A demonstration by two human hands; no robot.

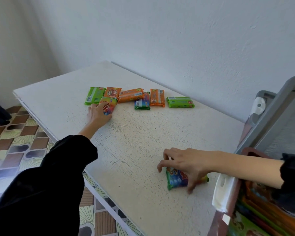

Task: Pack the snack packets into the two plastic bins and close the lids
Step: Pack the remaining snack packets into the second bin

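**Both hands on packets, bin at my right**

My left hand (99, 111) lies half-open across a rainbow-coloured foil snack packet (108, 106) at the near edge of the row of green and orange packets (157, 97) on the white textured tabletop (131, 143). My right hand (186, 165) arches over a blue-and-green packet (176, 179), fingertips pinching its edges. Beside it stands a packet-filled clear plastic bin (237, 201), its grey lid (279, 120) raised.
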